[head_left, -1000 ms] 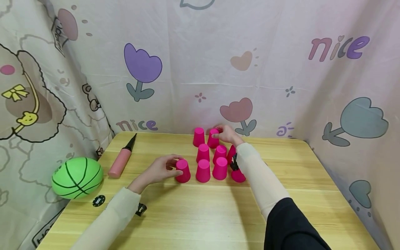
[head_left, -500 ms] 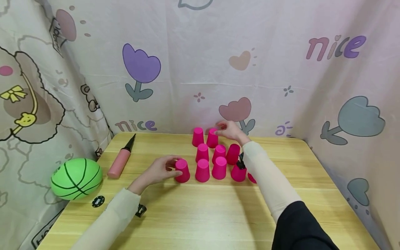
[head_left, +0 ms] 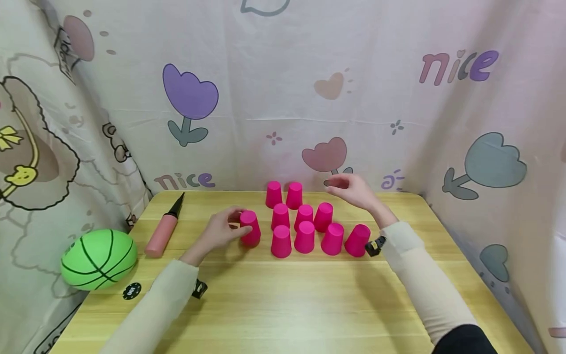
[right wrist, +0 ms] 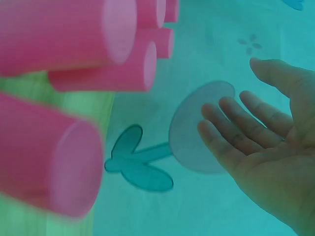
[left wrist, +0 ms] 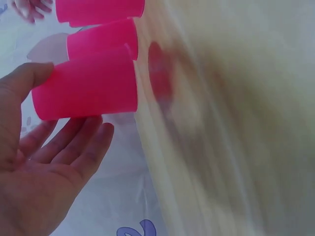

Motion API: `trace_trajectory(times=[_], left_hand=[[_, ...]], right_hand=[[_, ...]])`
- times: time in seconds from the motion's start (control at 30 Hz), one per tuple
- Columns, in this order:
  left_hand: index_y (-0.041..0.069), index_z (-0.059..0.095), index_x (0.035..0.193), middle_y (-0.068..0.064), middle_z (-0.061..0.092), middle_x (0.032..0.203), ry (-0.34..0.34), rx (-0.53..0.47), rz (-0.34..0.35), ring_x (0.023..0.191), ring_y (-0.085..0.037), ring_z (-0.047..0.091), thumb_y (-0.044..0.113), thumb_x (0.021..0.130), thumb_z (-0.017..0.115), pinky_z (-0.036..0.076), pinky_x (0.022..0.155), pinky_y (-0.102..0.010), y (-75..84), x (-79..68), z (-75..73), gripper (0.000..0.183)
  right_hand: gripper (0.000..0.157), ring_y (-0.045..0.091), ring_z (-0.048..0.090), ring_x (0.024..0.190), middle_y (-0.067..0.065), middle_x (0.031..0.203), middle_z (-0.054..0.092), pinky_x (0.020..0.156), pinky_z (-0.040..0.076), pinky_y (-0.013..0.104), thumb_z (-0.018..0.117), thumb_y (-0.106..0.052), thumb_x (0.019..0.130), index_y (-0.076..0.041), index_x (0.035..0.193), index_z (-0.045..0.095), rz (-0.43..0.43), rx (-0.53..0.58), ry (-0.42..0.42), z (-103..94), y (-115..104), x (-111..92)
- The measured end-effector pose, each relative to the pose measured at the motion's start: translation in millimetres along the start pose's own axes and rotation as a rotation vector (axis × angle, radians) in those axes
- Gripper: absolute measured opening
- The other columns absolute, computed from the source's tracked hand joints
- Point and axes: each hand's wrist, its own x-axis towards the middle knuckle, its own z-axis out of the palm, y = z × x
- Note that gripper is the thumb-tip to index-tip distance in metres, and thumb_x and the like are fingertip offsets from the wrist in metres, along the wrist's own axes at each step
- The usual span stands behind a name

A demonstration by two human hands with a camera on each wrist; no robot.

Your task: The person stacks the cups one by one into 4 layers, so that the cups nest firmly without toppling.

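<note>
My left hand (head_left: 221,230) grips an upside-down pink cup (head_left: 250,229) between thumb and fingers. In the left wrist view that held cup (left wrist: 88,86) is raised off the wood, its reflection apart from it. Right of it stand more upside-down pink cups in rows: a front row with a cup (head_left: 281,241) at its left end and another cup (head_left: 357,241) at its right, a middle row with a cup (head_left: 303,218) at its centre, and two at the back, one cup (head_left: 294,195) nearer my right hand (head_left: 353,191). That hand holds nothing, fingers loosely bent above the table's back edge.
On the left lie a green ball (head_left: 99,259), a pink hand pump (head_left: 163,228) with a black nozzle, and a black round chip (head_left: 131,291). The wooden table (head_left: 283,305) ends at a patterned curtain (head_left: 261,98) behind and on both sides.
My right hand has released the right-hand back cup and drawn away to the right. The left hand has lifted its cup and moved it slightly back. The head view has shifted a little.
</note>
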Motion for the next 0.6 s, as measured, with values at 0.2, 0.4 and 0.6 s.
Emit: trace_trajectory(times=[0.2,0.4,0.6], left_hand=[[0.007,0.057,0.144,-0.019,0.067,0.136,0.063,-0.025,-0.012,0.125,-0.038,0.065,0.019,0.095,0.079,0.058,0.104,-0.051,-0.5,25.9,-0.4,0.054],[0.01,0.055,0.145,-0.018,0.065,0.139,0.108,-0.012,-0.015,0.128,-0.039,0.062,0.019,0.096,0.078,0.056,0.107,-0.054,1.4,47.7,2.1,0.054],[0.006,0.053,0.147,-0.021,0.063,0.141,0.135,-0.03,-0.029,0.13,-0.042,0.06,0.018,0.098,0.076,0.054,0.11,-0.056,1.7,64.2,2.9,0.056]], right_hand=[[0.043,0.031,0.072,0.11,0.018,0.122,0.075,0.092,0.059,0.032,0.074,-0.027,0.1,-0.002,0.134,0.068,0.026,-0.001,0.037,-9.3,22,-42],[0.046,0.031,0.072,0.112,0.017,0.126,0.075,0.093,0.059,0.027,0.076,-0.031,0.098,-0.004,0.134,0.069,0.064,-0.002,0.064,-3.6,39,-78],[0.052,0.036,0.069,0.121,0.02,0.134,0.07,0.1,0.061,0.042,0.076,-0.031,0.098,-0.002,0.14,0.064,0.081,0.037,0.071,5.1,54,-106]])
